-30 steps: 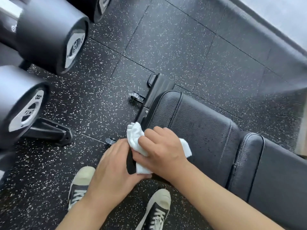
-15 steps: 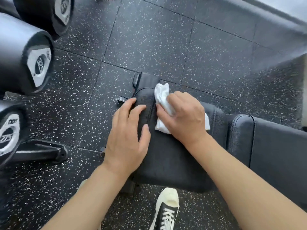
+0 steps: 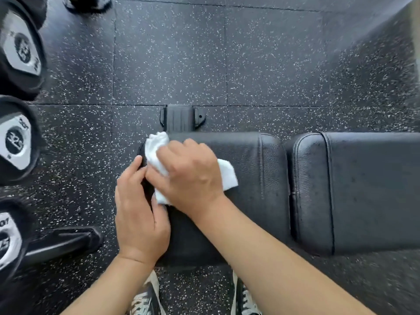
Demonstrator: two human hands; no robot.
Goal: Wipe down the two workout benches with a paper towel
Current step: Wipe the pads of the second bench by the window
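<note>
1. A person's right hand (image 3: 191,176) lay palm-down on a crumpled white paper towel (image 3: 156,153); its fingers curled over the wad and pressed it onto the near end of a black padded leather workout bench (image 3: 247,176); towel corners stuck out past the fingertips and behind the knuckles.
2. The left hand (image 3: 138,212) rested just beside the right, on the bench's end edge; its fingers were bent round that edge, with the fingertips touching the towel and the right thumb; whether it truly gripped the pad could not be told.
3. To the right of the right hand, a seam split the seat pad from the longer black back pad (image 3: 354,192), with a narrow gap between them.
4. Beyond the fingertips, a black ribbed bench foot with two small wheels (image 3: 179,120) stood on the speckled black rubber floor (image 3: 227,64).
5. Left of the left hand, round black dumbbell ends with silver plates (image 3: 18,142) were stacked in a column.
6. Below both forearms, two dark lace-up sneakers (image 3: 145,301) showed.
</note>
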